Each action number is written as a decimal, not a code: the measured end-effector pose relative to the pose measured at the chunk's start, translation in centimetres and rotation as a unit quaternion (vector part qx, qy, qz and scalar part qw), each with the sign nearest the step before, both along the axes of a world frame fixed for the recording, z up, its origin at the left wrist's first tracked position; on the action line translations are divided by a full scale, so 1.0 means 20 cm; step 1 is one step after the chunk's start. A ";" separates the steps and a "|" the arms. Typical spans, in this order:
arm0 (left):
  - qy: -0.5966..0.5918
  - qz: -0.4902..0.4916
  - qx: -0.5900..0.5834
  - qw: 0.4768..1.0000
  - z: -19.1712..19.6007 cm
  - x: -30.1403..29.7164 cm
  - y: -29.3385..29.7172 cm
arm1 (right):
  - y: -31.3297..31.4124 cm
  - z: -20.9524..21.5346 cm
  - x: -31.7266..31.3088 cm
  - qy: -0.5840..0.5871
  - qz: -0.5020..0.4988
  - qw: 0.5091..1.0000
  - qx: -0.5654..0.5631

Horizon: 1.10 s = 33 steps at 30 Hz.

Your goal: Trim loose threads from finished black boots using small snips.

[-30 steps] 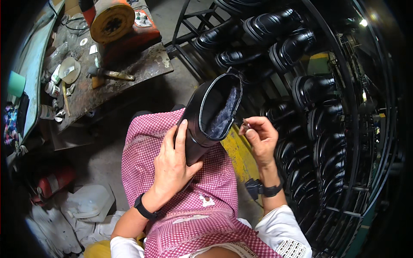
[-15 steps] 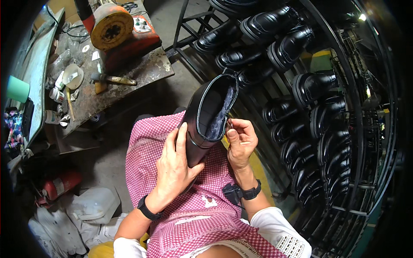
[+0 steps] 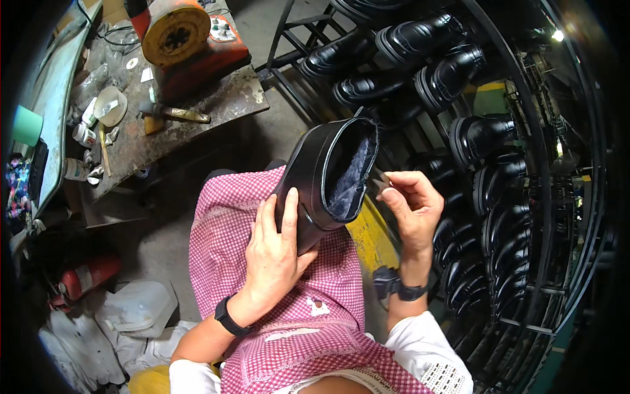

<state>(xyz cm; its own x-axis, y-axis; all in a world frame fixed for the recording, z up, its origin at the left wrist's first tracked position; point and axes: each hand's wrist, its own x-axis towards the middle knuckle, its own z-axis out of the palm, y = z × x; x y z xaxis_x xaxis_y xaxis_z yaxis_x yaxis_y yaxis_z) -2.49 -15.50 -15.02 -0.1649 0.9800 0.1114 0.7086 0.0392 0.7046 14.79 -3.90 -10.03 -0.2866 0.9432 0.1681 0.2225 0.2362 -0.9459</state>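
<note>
A: Where is the main item sitting?
B: The black leather boot (image 3: 303,167) with bluish-grey fuzzy lining is standing tilted above the lap, over the pink-and-white checked cloth apron (image 3: 230,230). Its open top is facing up and toward the person's right.

A: Left hand?
B: The left hand (image 3: 272,246) is curving around the near left side of the shaft, fingers lying along the leather and thumb pressing lower down. The grip is holding the boot. A black band (image 3: 230,318) is circling that wrist.

A: Right hand?
B: The right hand (image 3: 415,207) is hovering just beside the boot's right rim, thumb and forefinger pinching narrowly on a small, thin, dark piece (image 3: 381,180). It is showing too small to identify; whether it is touching the rim, I cannot tell.

A: Surroundings, left side?
B: A worn, dark-topped workbench (image 3: 226,98) is carrying a hammer with a pale handle (image 3: 187,116), a translucent plastic bowl (image 3: 110,106) and an orange-red machine with a round yellow disc (image 3: 176,36). Below, a red cylindrical fire extinguisher (image 3: 90,276) is lying near a translucent white plastic container (image 3: 138,312).

A: Right side?
B: A black metal rack (image 3: 283,49) is holding rows of shiny black footwear (image 3: 482,139). A scuffed yellow bar (image 3: 371,240) is running between the apron and the rack.
</note>
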 end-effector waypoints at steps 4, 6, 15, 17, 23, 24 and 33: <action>0.020 0.002 -0.006 1.000 -0.01 0.02 0.00 | 0.09 0.27 -0.03 -0.293 0.141 0.935 0.142; 0.022 0.001 -0.005 1.000 -0.01 0.02 0.00 | 0.13 0.35 -0.04 -0.361 0.198 0.895 0.171; 0.077 -0.011 -0.015 0.997 0.01 0.03 -0.01 | 0.19 0.48 -0.23 -0.601 0.347 0.673 0.258; 0.080 -0.005 -0.010 0.997 0.01 0.00 -0.01 | 0.21 0.46 -0.23 -0.537 0.310 0.738 0.265; -0.217 0.038 -0.028 0.975 -0.06 -0.23 0.02 | 0.20 0.07 0.07 -0.019 0.066 0.998 -0.009; -0.297 0.047 -0.053 0.952 -0.07 -0.26 0.04 | 0.15 -0.08 0.11 -0.023 0.023 0.998 -0.057; -0.391 0.162 0.016 0.906 -0.04 -0.12 0.31 | -0.25 -0.28 -0.24 0.131 0.038 0.979 -0.154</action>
